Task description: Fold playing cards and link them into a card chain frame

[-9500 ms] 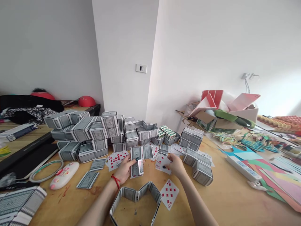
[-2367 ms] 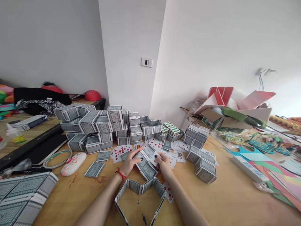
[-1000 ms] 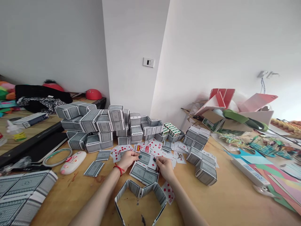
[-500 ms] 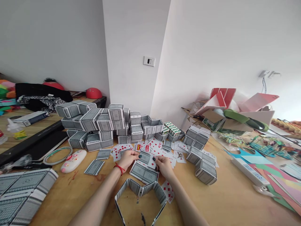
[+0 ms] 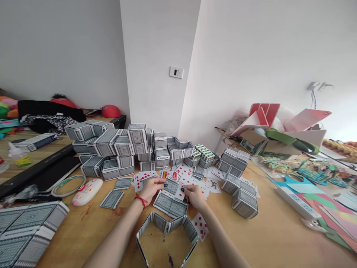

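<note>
My left hand is closed, thumb and fingers pinching the left side of a playing card with a blue-grey patterned back. My right hand pinches the right side, where a white card face with a red diamond shows. Whether this is one folded card or two together, I cannot tell. Just below lies a flat panel of patterned cards. Nearer to me, between my forearms, a heart-shaped ring of folded cards stands on its edge.
Card-built boxes are stacked along the back. Loose cards lie spread before them. A white mouse and a cable loop are at left, a card block and a power strip at right.
Both hands keep their pinch on the cards almost unmoved. The whole view has shifted very slightly.
</note>
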Tool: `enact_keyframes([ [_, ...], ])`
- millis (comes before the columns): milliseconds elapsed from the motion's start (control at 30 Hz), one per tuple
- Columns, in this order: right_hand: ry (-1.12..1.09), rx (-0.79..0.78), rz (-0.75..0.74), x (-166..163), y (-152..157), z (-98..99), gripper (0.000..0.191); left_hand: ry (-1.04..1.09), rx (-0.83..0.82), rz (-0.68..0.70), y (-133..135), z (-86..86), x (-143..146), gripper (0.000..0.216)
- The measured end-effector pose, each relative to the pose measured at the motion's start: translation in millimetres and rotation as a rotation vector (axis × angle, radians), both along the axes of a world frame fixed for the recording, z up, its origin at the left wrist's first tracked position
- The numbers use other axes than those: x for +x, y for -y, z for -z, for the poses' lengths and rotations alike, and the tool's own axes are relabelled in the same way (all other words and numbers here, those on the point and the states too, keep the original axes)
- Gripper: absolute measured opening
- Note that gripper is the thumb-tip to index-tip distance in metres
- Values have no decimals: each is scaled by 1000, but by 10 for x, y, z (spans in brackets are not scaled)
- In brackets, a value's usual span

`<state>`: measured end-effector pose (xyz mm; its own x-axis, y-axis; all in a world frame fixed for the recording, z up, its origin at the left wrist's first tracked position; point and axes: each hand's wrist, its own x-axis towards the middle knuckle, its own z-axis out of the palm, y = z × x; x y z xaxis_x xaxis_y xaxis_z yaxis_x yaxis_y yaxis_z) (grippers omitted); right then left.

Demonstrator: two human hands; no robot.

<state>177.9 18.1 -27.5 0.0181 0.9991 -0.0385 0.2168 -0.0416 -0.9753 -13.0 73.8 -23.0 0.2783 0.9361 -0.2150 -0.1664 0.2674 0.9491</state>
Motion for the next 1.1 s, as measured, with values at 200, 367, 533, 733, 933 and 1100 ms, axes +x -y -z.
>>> enact_keyframes([
  [200,10,26,53,-47,-6,44,30,-43,-16,-36,7,10,19,19],
  [367,98,153,136,-57,-34,33,26,-59,-9,-47,20,5,29,20],
  [533,122,115,72,45,-34,2,28,-63,-27,-33,24,-4,42,16],
  [733,99,86,44,95,1,15,31,-63,-39,1,34,-21,36,12],
  [933,50,66,18,65,8,25,35,-52,-32,26,27,-47,38,25],
  [1100,38,50,20,48,-5,35,33,-91,-60,34,52,-71,63,20],
])
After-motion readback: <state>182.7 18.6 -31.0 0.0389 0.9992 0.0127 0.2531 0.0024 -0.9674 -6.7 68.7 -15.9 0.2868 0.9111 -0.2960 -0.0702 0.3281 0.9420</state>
